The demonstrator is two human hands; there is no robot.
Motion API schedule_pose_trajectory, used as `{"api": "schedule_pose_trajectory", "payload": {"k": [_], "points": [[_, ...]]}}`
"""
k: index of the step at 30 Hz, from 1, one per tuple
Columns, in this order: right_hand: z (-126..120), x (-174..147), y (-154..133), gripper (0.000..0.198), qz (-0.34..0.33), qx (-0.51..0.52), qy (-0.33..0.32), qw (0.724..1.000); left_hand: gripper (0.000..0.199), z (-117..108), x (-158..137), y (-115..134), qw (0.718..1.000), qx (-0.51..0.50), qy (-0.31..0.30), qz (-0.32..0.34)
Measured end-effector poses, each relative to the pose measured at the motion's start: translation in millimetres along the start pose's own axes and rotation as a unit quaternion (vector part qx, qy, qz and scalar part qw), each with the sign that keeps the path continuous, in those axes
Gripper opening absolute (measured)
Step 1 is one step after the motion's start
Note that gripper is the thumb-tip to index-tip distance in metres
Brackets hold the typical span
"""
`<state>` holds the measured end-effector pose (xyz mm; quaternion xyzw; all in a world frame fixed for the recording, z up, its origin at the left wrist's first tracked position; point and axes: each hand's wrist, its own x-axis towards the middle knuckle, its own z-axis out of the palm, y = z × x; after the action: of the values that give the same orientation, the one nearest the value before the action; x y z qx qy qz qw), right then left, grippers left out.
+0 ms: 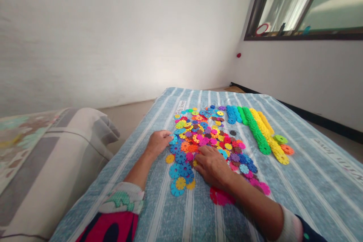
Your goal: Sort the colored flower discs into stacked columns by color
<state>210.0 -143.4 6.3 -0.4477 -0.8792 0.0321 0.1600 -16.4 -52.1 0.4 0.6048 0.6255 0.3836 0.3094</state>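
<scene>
Many colourful notched plastic discs (193, 148), like snowflake building discs, lie in a loose pile on a striped bedspread. At the pile's left edge my left hand (160, 143) has its fingers pinched together on a light-blue notched disc (173, 139). My right hand (213, 164) reaches over the middle of the pile, palm down, fingers bent among pink and orange discs. What lies under those fingertips is hidden. Right of the pile are long rows of stacked discs: blue (231, 115), green (256, 131) and yellow (269, 136).
The discs rest on the blue-grey bedspread (136, 200). A lime disc (280, 139) and an orange disc (287, 149) lie beside the yellow row. Folded bedding (73, 151) stands at the left. Beyond are a white wall (127, 38) and a dark-framed window (303, 38).
</scene>
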Motion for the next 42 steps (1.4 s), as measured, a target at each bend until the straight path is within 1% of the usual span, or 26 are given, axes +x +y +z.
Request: {"api": "schedule_pose_trajectory", "payload": {"k": [2, 3, 5, 7, 9, 11, 12, 14, 16, 18, 20, 22, 26, 28, 34, 42], "points": [[-1.6, 0.5, 5.5, 0.01, -0.004, 0.044, 0.01, 0.999, 0.033, 0.6, 1.0, -2.1, 1.0, -0.003, -0.002, 0.003], [-4.1, 0.6, 9.2, 0.007, 0.006, 0.07, 0.016, 0.997, 0.034, 0.9, 1.5, -2.9, 1.0, -0.006, -0.003, 0.003], [-12.2, -0.1, 17.9, 0.009, 0.06, 0.125, 0.029, 0.99, 0.035, 1.1, 2.4, -3.8, 1.0, -0.009, -0.003, 0.003], [-22.3, -2.6, 26.3, 0.009, 0.133, 0.183, 0.03, 0.974, 0.035, 1.2, 3.2, -4.1, 1.0, -0.006, -0.002, 0.002], [-31.1, -7.1, 31.6, 0.008, 0.176, 0.236, 0.001, 0.956, 0.035, 1.2, 3.6, -4.2, 1.0, -0.002, 0.0, 0.004], [-36.0, -12.7, 32.1, 0.007, 0.182, 0.263, -0.046, 0.946, 0.035, 1.3, 3.7, -4.2, 1.0, 0.001, 0.001, 0.006], [-36.8, -15.5, 30.5, 0.007, 0.176, 0.264, -0.067, 0.946, 0.035, 1.3, 3.7, -4.1, 1.0, 0.004, 0.001, 0.006], [-35.8, -20.3, 25.0, 0.006, 0.165, 0.226, -0.097, 0.955, 0.036, 1.0, 3.6, -3.9, 1.0, 0.01, 0.0, 0.005], [-33.4, -23.3, 18.7, 0.004, 0.157, 0.149, -0.11, 0.97, 0.037, 0.5, 3.4, -3.5, 1.0, 0.017, -0.002, 0.004], [-32.2, -24.4, 14.3, 0.004, 0.153, 0.066, -0.119, 0.979, 0.037, 0.0, 3.3, -3.0, 1.0, 0.022, -0.004, 0.003], [-33.6, -24.3, 12.1, 0.008, 0.146, 0.011, -0.132, 0.98, 0.037, -0.3, 3.2, -2.7, 1.0, 0.025, -0.006, 0.002], [-36.9, -24.0, 11.2, 0.013, 0.138, -0.016, -0.149, 0.979, 0.035, -0.3, 3.2, -2.4, 1.0, 0.022, -0.009, -0.001], [-41.5, -25.6, 8.0, 0.017, 0.112, -0.047, -0.185, 0.975, 0.032, 0.1, 2.7, -1.0, 1.0, 0.018, -0.007, -0.002], [-40.8, -27.6, 5.4, 0.017, 0.096, -0.055, -0.19, 0.976, 0.032, 0.0, 1.9, 0.6, 1.0, 0.018, -0.004, -0.002], [-36.6, -34.9, 0.2, 0.015, 0.092, -0.056, -0.171, 0.979, 0.031, -0.6, -0.2, 4.3, 1.0, 0.026, -0.001, 0.003], [-31.5, -41.6, 4.9, 0.011, 0.074, -0.048, -0.149, 0.985, 0.034, 0.5, 2.9, -1.3, 1.0, 0.028, -0.002, 0.012]]}}
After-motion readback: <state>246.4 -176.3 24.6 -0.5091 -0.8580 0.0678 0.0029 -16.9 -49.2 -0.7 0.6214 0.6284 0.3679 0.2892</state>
